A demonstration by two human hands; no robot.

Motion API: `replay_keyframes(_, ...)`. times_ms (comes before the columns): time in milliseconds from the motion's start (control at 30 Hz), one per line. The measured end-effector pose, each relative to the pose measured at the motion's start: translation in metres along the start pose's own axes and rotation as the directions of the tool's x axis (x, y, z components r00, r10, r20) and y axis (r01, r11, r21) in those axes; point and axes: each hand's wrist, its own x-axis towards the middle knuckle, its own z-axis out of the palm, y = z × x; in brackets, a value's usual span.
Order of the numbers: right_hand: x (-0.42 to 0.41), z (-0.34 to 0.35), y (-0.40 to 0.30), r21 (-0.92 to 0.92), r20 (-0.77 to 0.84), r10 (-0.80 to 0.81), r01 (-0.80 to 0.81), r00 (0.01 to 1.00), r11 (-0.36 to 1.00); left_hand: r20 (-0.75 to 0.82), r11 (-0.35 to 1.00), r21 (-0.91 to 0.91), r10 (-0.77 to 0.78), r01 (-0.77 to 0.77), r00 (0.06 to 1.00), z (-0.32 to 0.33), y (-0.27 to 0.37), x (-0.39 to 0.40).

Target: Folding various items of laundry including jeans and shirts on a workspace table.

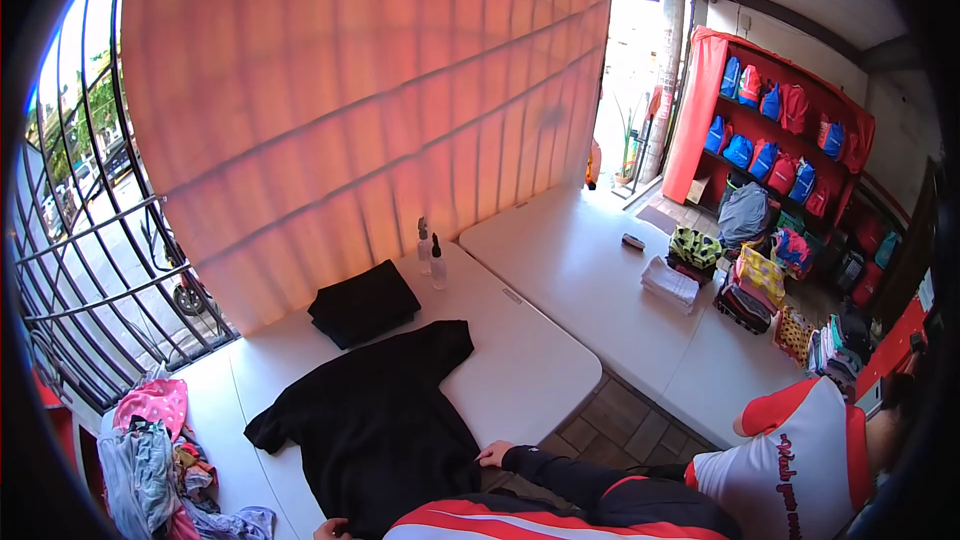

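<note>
A black short-sleeved shirt lies spread on the white folding table, its hem towards me. My right hand pinches the shirt's edge at the right hem corner. At the bottom rim of the view my left hand is partly cut off; it touches the hem's left corner, and its grip is not clear. Beyond the shirt rests a folded black cloth stack. Two clear spray bottles stand behind it, near the orange curtain.
Crumpled clothes are heaped at the left. Folded garments and a white folded cloth sit on the second table. A person in a white and red shirt is close on my right. Shelves hold drawstring bags.
</note>
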Motion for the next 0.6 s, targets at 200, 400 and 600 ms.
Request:
replay_keyframes(200,0.006,-0.007,-0.004,0.031,0.021,0.002,-0.002,1.000,1.000,-0.109,0.982,-0.040,-0.190,0.186,0.976,0.014,0.003,0.005)
replay_keyframes(400,0.001,-0.019,-0.007,0.152,0.237,-0.039,0.003,0.971,0.988,-0.123,0.995,-0.104,-0.021,0.008,0.992,0.029,-0.019,-0.006)
replay_keyframes(600,-0.003,-0.040,-0.012,0.404,0.292,-0.031,-0.094,0.956,0.910,-0.083,0.987,-0.156,-0.037,0.024,0.996,0.037,-0.025,-0.013)
